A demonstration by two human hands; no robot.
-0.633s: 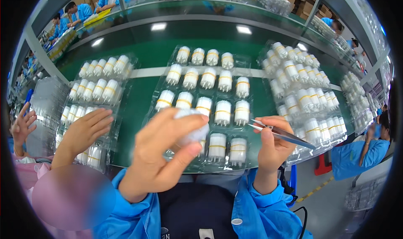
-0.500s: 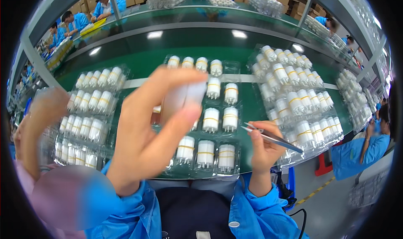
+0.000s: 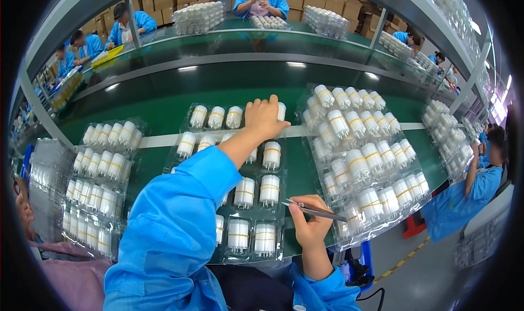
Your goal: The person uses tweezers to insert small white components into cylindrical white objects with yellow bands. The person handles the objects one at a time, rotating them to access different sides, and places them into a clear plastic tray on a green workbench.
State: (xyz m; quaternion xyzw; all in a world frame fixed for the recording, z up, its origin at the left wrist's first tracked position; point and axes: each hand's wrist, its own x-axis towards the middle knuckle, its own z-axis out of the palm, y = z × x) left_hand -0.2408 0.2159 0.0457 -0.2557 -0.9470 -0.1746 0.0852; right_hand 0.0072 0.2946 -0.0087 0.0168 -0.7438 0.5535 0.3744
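Note:
My left hand [image 3: 263, 118] reaches to the far row of the middle clear plastic tray [image 3: 285, 202]. Its thumb and index finger are around a white cylinder [image 3: 281, 112] at that row's right end; the fingertips are partly hidden. In my right hand [image 3: 312, 226], near the tray's right edge, a pair of metal tweezers [image 3: 322, 211] is gripped, tips pointing left. The tray holds several white cylinders [image 3: 270, 190] with yellow bands and metal pins at their lower ends. My left sleeve covers part of the tray's left side.
Stacked trays of white cylinders [image 3: 373, 157] stand at right, with another filled tray [image 3: 103, 166] at left. Empty clear trays [image 3: 49, 174] are piled farther left. Beyond the green table [image 3: 164, 82] runs a grey rail [image 3: 240, 59]. Co-workers in blue sit around, one [image 3: 262, 3] opposite.
My left hand has moved away from me to the tray's far row, where a cylinder now shows beside its thumb. The view has shifted; my right hand keeps the tweezers.

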